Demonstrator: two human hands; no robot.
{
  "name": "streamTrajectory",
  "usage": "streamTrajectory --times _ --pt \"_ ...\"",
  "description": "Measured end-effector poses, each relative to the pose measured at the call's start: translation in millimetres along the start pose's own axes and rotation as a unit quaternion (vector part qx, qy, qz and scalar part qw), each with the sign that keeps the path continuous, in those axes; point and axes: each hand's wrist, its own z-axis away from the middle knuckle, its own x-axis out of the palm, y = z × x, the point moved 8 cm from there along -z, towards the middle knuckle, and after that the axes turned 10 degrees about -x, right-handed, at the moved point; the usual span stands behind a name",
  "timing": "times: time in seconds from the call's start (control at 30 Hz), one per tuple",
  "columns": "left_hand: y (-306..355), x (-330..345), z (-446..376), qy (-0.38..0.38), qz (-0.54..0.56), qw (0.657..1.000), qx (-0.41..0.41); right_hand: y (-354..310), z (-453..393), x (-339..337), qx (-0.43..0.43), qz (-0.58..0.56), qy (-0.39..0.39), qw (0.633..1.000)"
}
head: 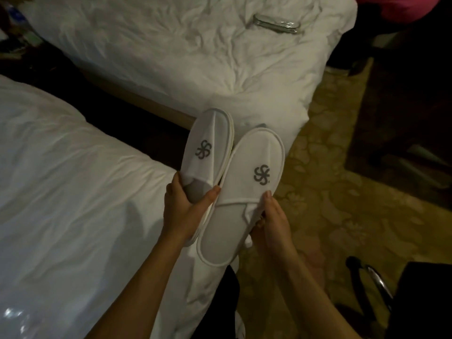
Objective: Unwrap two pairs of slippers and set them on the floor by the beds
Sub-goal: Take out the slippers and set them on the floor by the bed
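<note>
I hold two white slippers with grey flower logos side by side in the air, toes pointing away from me. My left hand (182, 211) grips the heel end of the left slipper (208, 148). My right hand (271, 218) grips the right slipper (244, 192) at its opening, thumb on top. Both slippers are out of any wrapper. They hang above the gap between two white beds. A clear plastic packet (277, 25) lies on the far bed (171, 50). The near bed (73, 179) is at my left.
Patterned beige carpet (342, 192) spreads to the right of the beds. A dark gap with a wooden bed frame (146, 104) runs between the beds. Shiny plastic (17, 316) lies at the lower left. A dark chair with a metal frame (381, 285) stands at the lower right.
</note>
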Motion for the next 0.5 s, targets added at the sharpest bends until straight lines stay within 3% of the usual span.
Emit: streamTrajectory --times 0.23,0.5 --pt "55.3 52.3 -99.7 -0.025 -0.068 0.995 0.068 -21.5 -80.1 -2.8 -0.020 -0.003 0.024 1.000" --pt "75.7 107.6 -193.8 -0.048 -0.093 0.992 0.065 -6.5 -166.9 -14.6 0.026 -0.050 0.030 0.998"
